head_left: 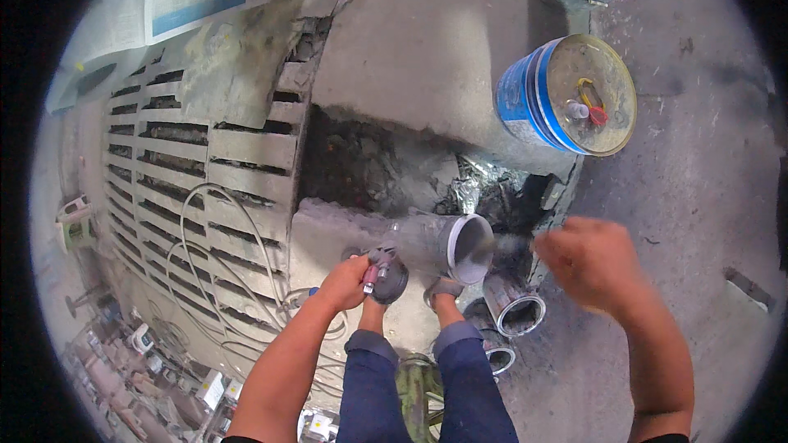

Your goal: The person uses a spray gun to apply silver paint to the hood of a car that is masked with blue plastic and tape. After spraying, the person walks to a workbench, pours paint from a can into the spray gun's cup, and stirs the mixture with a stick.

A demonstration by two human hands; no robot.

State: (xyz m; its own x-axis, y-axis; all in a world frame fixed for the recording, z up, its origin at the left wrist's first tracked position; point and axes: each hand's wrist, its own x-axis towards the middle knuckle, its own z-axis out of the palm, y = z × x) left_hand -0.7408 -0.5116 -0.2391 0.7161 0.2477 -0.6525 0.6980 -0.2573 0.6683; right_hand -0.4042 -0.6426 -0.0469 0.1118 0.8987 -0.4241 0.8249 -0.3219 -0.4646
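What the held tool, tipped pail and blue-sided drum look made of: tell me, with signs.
Held tool: partly metal, it seems, from a bright glint low on it; the rest is too small to tell.
Tipped pail: probably plastic, dull, judging by its greyish wall and thick, pale rim.
Blue-sided drum: likely painted metal, smooth, given its ridged wall and thin rim, though plastic is possible.

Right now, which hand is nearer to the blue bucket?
Right: the right hand is below the blue bucket in the picture; the left hand, farther toward lower left, holds a tool.
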